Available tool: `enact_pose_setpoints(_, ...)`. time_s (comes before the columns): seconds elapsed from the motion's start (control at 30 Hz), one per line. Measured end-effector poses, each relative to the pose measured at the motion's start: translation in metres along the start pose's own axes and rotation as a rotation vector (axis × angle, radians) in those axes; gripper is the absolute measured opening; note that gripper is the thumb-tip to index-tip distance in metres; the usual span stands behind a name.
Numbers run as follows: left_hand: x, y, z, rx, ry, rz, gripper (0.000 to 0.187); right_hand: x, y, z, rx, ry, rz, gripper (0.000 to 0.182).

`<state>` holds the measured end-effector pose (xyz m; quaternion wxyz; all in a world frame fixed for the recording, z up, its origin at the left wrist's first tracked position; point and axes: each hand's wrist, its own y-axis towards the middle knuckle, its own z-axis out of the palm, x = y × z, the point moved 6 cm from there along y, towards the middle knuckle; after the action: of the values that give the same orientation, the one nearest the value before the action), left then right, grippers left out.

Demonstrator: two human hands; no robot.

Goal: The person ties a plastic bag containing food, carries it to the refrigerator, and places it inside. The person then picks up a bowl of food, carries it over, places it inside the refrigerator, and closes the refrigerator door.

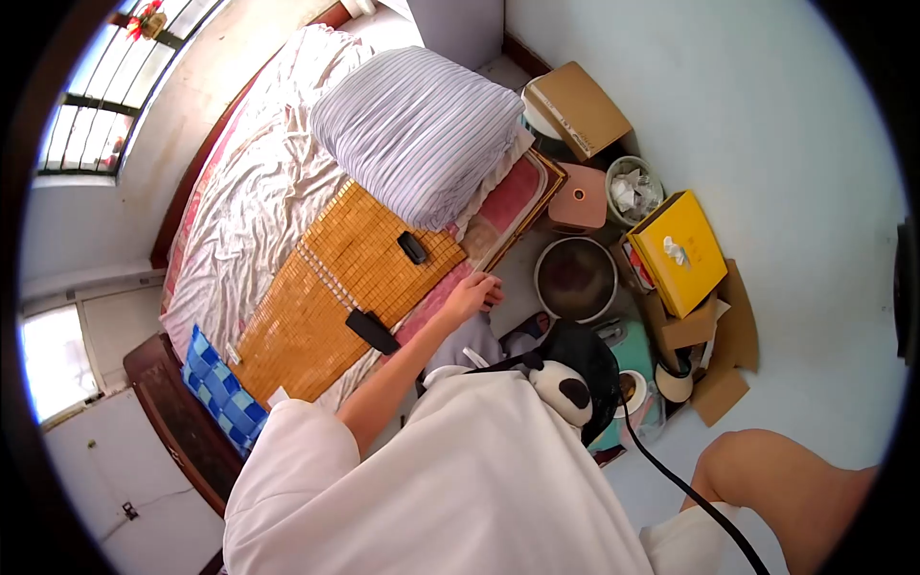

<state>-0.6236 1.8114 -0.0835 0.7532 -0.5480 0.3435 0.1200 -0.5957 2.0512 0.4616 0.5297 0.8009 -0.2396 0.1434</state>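
Note:
My left hand (473, 296) reaches forward over my grey trousers (465, 343), close to the bed's edge. Its fingers look curled together, and whatever they may hold is hidden. On the woven bamboo mat (287, 316) nearby lie a small black case-like object (412, 247) and a flat black rectangular object (372, 331). Of my right arm (767, 479), only a bent part shows at the lower right; the hand is out of view. A black bag with a panda plush head (565, 391) hangs at my front.
A striped, bulky bundle (417, 134) sits on the bed beside a crumpled sheet (249, 172). Along the wall stand a cardboard box (580, 107), a pink bin (579, 198), a trash bucket (634, 192), a metal basin (575, 278) and a yellow box (678, 253). A black cable (671, 473) crosses the lower right.

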Motion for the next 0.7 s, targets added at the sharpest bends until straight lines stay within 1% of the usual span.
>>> enact_pose_setpoints(0.07, 0.007, -0.01, 0.002, -0.051, -0.012, 0.047, 0.032, 0.006, -0.004, -0.006, 0.004, 0.02, -0.006, 0.048)
enact_pose_setpoints(0.13, 0.012, -0.011, 0.01, -0.058, -0.063, 0.09, 0.033, 0.015, -0.009, -0.013, 0.001, 0.026, -0.025, 0.048)
enact_pose_setpoints(0.23, 0.021, -0.009, 0.023, -0.072, -0.12, 0.067, 0.033, 0.028, -0.017, -0.022, 0.009, 0.032, -0.051, 0.047)
enact_pose_setpoints(0.33, 0.026, -0.02, 0.044, -0.078, -0.131, 0.11, 0.033, 0.033, -0.019, -0.03, 0.023, 0.059, -0.064, 0.047)
enact_pose_setpoints(0.4, 0.02, -0.027, 0.051, -0.108, -0.063, 0.075, 0.033, 0.04, -0.021, -0.034, 0.041, 0.061, -0.085, 0.047)
enact_pose_setpoints(0.7, 0.024, -0.039, 0.049, -0.129, -0.105, 0.145, 0.033, 0.052, -0.017, -0.032, 0.039, 0.118, -0.151, 0.046)
